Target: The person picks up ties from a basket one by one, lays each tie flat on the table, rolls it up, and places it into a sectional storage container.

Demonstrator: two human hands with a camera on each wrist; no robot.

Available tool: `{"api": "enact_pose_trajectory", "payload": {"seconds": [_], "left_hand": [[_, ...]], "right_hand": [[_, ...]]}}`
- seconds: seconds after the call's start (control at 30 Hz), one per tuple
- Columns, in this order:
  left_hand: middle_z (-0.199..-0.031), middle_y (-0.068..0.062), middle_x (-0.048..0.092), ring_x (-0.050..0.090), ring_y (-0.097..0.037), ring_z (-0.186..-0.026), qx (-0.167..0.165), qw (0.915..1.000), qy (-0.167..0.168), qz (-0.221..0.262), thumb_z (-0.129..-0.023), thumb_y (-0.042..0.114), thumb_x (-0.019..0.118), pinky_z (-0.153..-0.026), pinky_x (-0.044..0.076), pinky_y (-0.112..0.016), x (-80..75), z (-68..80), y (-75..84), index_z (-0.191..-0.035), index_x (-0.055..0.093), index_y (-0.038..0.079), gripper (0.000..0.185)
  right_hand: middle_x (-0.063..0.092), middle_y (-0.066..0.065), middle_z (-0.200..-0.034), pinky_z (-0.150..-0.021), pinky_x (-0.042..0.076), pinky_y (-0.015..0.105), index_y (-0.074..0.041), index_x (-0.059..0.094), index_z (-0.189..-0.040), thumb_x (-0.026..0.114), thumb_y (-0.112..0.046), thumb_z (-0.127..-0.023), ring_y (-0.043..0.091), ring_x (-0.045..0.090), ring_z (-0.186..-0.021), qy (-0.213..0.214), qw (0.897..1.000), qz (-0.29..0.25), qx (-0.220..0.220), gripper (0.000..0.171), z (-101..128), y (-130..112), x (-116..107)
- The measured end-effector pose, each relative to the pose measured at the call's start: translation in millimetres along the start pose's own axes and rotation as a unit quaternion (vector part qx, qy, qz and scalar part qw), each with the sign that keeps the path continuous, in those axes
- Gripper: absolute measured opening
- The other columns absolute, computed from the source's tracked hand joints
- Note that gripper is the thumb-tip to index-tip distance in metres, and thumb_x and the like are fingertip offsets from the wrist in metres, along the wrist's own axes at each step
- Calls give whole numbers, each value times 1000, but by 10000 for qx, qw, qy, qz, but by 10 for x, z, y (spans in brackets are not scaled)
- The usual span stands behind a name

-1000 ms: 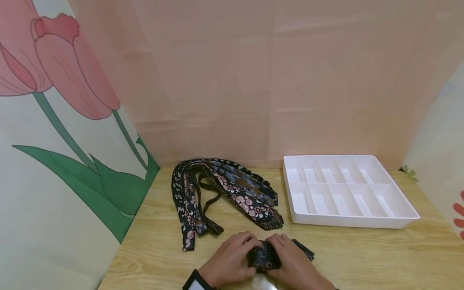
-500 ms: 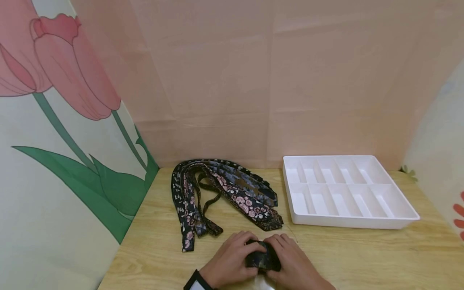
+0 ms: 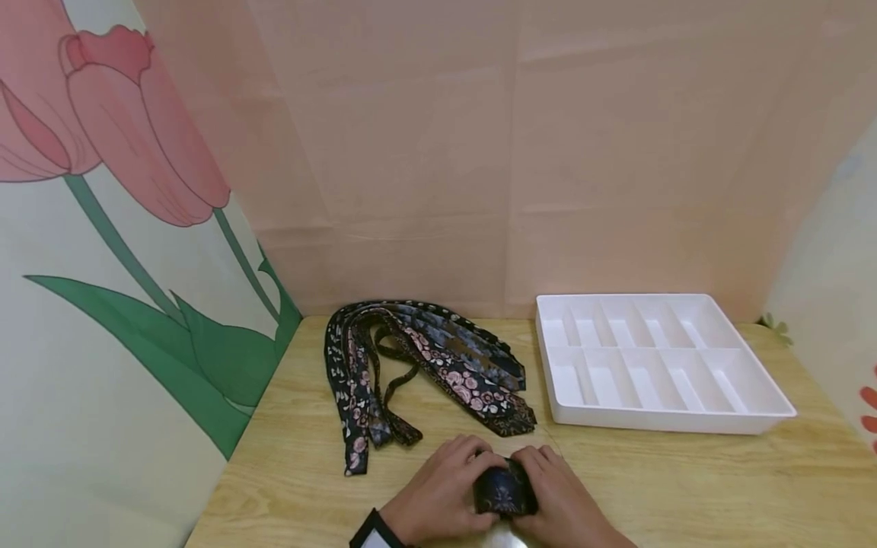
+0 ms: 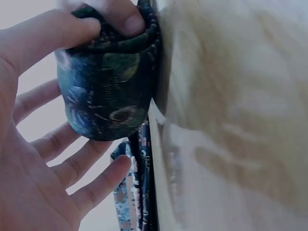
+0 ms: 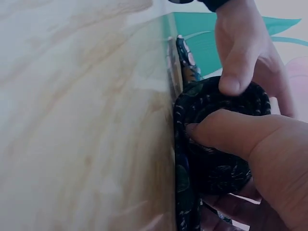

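A dark floral necktie [image 3: 505,491], wound into a thick roll, stands on its edge at the table's front between my two hands. My left hand [image 3: 448,491] grips its left side; the left wrist view shows the thumb on the end of the rolled necktie [image 4: 108,91] and the other fingers spread beyond it. From the right, my right hand [image 3: 562,495] holds the same roll. Its thumb presses the coiled face of the necktie [image 5: 221,163] in the right wrist view, where the left thumb also touches the rim. The palms hide parts of the roll.
Several floral neckties [image 3: 438,358] lie bent in a loose bundle behind my hands, to the left. At the back right stands a white divided tray [image 3: 668,421] with two rows of compartments. A pink backdrop [image 3: 425,167] rises behind the wooden table [image 3: 274,472].
The necktie's loose tail, which stuck out to the right of my right hand one second ago, no longer shows there. The roll has shifted slightly right, and more of its patterned face shows.
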State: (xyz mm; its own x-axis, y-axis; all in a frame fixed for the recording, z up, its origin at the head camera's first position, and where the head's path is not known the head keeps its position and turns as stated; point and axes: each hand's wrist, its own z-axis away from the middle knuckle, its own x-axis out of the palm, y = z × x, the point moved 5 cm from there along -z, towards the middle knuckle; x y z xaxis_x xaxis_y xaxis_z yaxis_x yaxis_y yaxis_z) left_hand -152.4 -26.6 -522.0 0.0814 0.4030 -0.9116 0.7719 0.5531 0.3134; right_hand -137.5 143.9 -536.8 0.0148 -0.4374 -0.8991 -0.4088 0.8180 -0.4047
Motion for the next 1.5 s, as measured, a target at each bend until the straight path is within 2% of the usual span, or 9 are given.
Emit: {"api": "enact_pose_trajectory", "payload": {"seconds": [0.2, 0.47, 0.6, 0.77, 0.87, 0.97, 1.27, 1.4, 1.5], "left_hand": [[-118, 15, 50, 47, -2, -107, -18, 10000, 63, -27, -79, 45, 75, -93, 45, -24, -17, 9, -5, -129, 55, 42, 54], [-121, 16, 48, 46, -1, -104, -90, 9995, -211, 214, -82, 48, 72, -91, 44, -23, 36, -1, 21, -132, 50, 41, 55], [-123, 15, 50, 47, -2, -107, -111, 9998, -135, 75, -82, 48, 72, -93, 45, -26, 27, 0, 26, -132, 51, 43, 55], [-124, 14, 49, 47, -2, -110, -95, 9999, -55, 28, -81, 48, 72, -95, 46, -26, 16, -3, 31, -134, 50, 42, 58], [-120, 15, 51, 48, -1, -107, -91, 9999, 18, 86, -80, 46, 75, -94, 46, -25, -4, -9, 26, -129, 54, 41, 54], [-123, 15, 51, 48, -1, -109, -83, 9999, 18, 70, -80, 46, 74, -95, 47, -25, -10, -13, 23, -134, 52, 41, 59], [-127, 13, 49, 50, 0, -112, -235, 9982, -120, 544, -81, 33, 77, -92, 49, -19, 0, 12, 14, -139, 48, 38, 65], [-134, 12, 46, 49, -4, -118, -760, 9915, -245, 1028, -86, 55, 66, -95, 50, -26, 16, 20, -22, -144, 41, 37, 66], [-126, 10, 50, 54, -5, -109, -1677, 9717, -332, 1631, -87, 70, 51, -87, 52, -28, 51, 36, -116, -147, 38, 32, 73]], "right_hand": [[53, -16, -112, -85, 48, 34, -27, 55, -119, 88, -46, -55, 3, 48, -98, 195, 9997, 54, -133, 74, -7, -20, -17], [56, -11, -113, -87, 49, 39, -25, 56, -119, 87, -46, -59, 7, 50, -102, -61, 9998, 129, -113, 71, -7, -22, -14], [55, -14, -111, -86, 49, 35, -26, 57, -117, 86, -48, -58, 5, 50, -100, 81, 9996, 188, -216, 70, -7, -42, -30], [57, -14, -111, -87, 50, 37, -23, 58, -118, 86, -45, -58, 6, 50, -99, -111, 9998, 164, -65, 70, -10, -13, -21], [56, -13, -113, -88, 50, 38, -23, 57, -121, 86, -46, -58, 7, 49, -101, -106, 9996, 205, -160, 73, -24, -19, -32], [57, -11, -114, -89, 50, 39, -22, 57, -124, 86, -48, -59, 8, 48, -102, -99, 9992, 281, -252, 75, -24, -31, -40], [56, -7, -119, -92, 51, 42, -19, 55, -126, 87, -41, -59, 11, 50, -107, -69, 9995, 175, -262, 76, -19, -53, -40], [54, -6, -119, -92, 51, 44, -18, 54, -125, 86, -38, -63, 12, 49, -108, -400, 9992, -37, -38, 72, -12, -29, -4], [52, -7, -119, -93, 51, 43, -19, 54, -123, 86, -34, -63, 12, 47, -107, -514, 9983, -255, 123, 69, -11, -5, 19]]}}
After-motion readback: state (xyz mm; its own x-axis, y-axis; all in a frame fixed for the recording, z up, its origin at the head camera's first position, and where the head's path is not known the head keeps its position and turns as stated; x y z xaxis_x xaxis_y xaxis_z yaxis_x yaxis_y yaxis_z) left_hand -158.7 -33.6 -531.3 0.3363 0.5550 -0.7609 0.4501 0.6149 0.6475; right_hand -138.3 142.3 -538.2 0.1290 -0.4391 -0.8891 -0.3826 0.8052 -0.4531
